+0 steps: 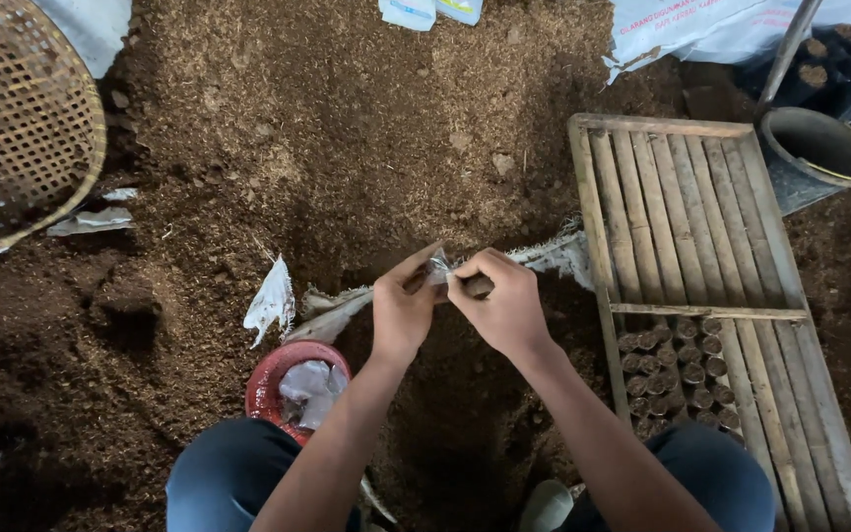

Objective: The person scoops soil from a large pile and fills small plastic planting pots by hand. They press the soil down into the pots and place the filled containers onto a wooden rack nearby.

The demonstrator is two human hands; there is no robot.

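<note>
1. Loose brown soil (327, 128) covers pretty much the whole floor, heaped up ahead of the knees.
2. Slatted wooden tray (701, 227) sits on the right, with a cluster of small filled pots (677, 369) at its near end.
3. Woven basket (12, 118) is far left, half cut off; a red bowl (273, 379) of plastic bits sits by the left knee.
4. Left hand (401, 310) and right hand (504, 305) are close together, both pinching a small clear plastic bag (442, 268) dead centre, just above the soil. It's tiny and mostly hidden by fingers, so I can't tell its long axis.

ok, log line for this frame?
left hand: pinching small clear bag | right hand: same bag | tray: filled bags near corner
</note>
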